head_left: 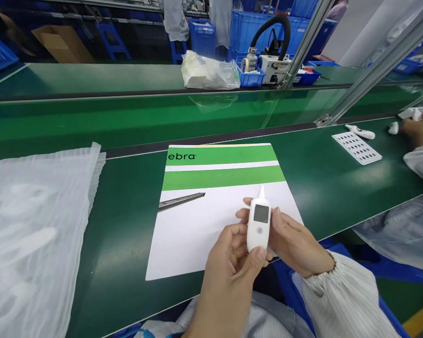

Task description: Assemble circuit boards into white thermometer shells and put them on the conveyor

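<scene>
A white ear thermometer (258,237) with a small dark screen and a round button is held upright above the front part of a white and green sheet (186,239). Its pointed probe tip faces away from me. My left hand (229,263) grips the lower body, thumb on the front near the bottom end. On the other side my right hand (296,239) closes around the right edge, its thumb beside the screen and some fingers behind the body. A pair of dark metal tweezers (181,201) appears on the sheet, left of the hands; I cannot tell whether it is printed.
White foam packaging (31,234) covers the left of the green bench (123,225). At right lie a label sheet (357,148), another thermometer (361,132) and a co-worker's hand (421,129). Behind a clear partition stand a plastic bag (210,70) and a blue basket (251,78).
</scene>
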Demonstrator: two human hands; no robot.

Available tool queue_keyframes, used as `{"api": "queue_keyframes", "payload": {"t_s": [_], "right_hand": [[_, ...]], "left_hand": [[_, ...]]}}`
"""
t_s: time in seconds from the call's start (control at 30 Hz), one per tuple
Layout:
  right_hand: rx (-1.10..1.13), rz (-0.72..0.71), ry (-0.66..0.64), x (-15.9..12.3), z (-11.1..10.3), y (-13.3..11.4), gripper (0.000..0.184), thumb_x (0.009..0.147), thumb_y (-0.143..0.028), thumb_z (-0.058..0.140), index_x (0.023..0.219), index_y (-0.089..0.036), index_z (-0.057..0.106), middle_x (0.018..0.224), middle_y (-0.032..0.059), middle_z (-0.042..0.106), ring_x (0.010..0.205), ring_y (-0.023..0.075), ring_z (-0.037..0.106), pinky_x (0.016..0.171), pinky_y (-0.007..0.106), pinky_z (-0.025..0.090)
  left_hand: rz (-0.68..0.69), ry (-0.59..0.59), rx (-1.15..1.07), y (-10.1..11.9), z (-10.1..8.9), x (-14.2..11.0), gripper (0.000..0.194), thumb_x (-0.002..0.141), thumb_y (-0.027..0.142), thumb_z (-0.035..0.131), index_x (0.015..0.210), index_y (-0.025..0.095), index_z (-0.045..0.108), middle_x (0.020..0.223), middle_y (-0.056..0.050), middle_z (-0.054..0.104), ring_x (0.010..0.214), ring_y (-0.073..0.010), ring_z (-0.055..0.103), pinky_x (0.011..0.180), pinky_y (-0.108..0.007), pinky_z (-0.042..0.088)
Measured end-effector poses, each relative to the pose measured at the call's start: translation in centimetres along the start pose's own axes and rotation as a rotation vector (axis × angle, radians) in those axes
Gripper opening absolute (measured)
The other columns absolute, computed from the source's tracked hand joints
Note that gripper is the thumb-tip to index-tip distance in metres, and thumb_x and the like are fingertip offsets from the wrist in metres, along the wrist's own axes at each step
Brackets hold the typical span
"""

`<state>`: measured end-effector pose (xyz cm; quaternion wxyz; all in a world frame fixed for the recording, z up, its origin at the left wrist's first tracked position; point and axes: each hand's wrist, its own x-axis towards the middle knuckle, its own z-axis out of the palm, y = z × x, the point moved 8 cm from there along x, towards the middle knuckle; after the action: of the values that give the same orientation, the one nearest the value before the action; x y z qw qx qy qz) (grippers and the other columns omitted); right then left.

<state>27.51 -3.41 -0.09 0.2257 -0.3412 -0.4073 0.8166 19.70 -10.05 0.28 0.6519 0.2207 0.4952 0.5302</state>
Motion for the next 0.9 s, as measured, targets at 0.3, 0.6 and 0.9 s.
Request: {"api": "queue_keyframes", "payload": {"t_s": [0.3, 0.6, 0.9], "right_hand": [[-0.310, -0.141, 0.239, -1.0, -3.8, -1.9, 0.030, 0.091, -0.040, 0.062, 0.114, -0.021, 0.058, 0.082, 0.0004, 0.057, 0.077, 0.0141, 0.056, 0.075, 0.029, 0.047], [-0.671, -0.221, 0.508, -3.9, -4.1, -4.4, 0.043, 0.092, -0.038, 0.060, 0.133, -0.033, 0.049, 0.103, -0.0011, 0.065, 0.089, 0.0180, 0.061, 0.078, 0.032, 0.052], [-0.861, -0.367, 0.605, -4.2, -3.6, -4.6, 0.040, 0.093, -0.032, 0.058, 0.132, -0.034, 0.051, 0.128, 0.0008, 0.060, 0.099, 0.0187, 0.065, 0.074, 0.028, 0.057]], "left_hand": [[0.435, 0.189, 0.956, 4.4, -4.5, 1.3, 0.032, 0.094, 0.043, 0.050, 0.115, 0.023, 0.061, 0.113, -0.010, 0.066, 0.104, -0.0275, 0.060, 0.094, -0.046, 0.048], [0.651, 0.626, 1.445, 5.9, -11.7, 3.7, 0.037, 0.094, 0.041, 0.043, 0.114, 0.015, 0.061, 0.119, -0.012, 0.062, 0.114, -0.0323, 0.052, 0.100, -0.047, 0.044], [0.615, 0.590, 1.307, 6.1, -10.4, 3.0, 0.037, 0.093, 0.045, 0.047, 0.112, 0.017, 0.062, 0.120, -0.013, 0.061, 0.116, -0.0337, 0.051, 0.098, -0.050, 0.043]]}}
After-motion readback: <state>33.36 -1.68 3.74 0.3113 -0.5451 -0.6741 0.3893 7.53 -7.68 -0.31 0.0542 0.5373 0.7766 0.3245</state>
